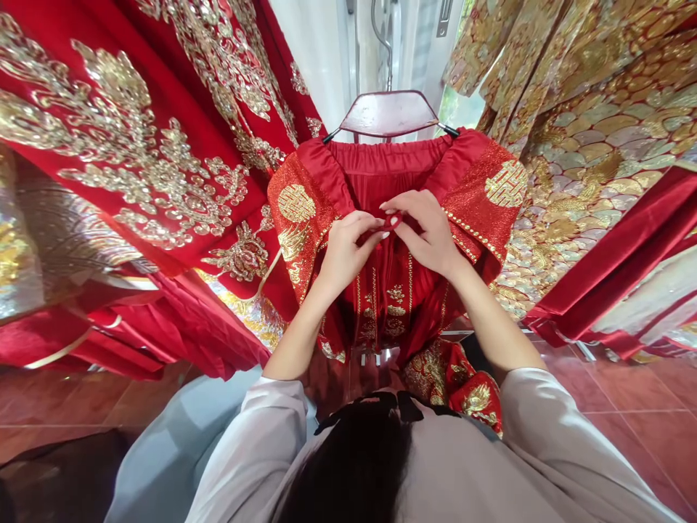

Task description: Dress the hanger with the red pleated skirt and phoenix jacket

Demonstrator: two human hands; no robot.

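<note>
A red garment with gold embroidery [425, 287] hangs in front of me on a hanger [386, 112] with a pale shoulder piece and clips at both ends. My left hand [353, 245] is closed in a pinch on a small red fabric tie [391, 221] at the upper front of the garment. From the other side, my right hand [428, 231] pinches the same tie, which bends into a small loop between the fingertips. Both hands are in front of the garment's chest, with the fingertips nearly touching. The fingers hide part of the tie.
On the left hangs a red dress [54, 145] with beaded gold work. Gold scale-patterned clothing [588, 167] hangs on the right. A grey-blue seat [179, 443] stands at the lower left, and a red-and-gold cloth [473, 396] lies low by my right arm, above the tiled floor [642, 443].
</note>
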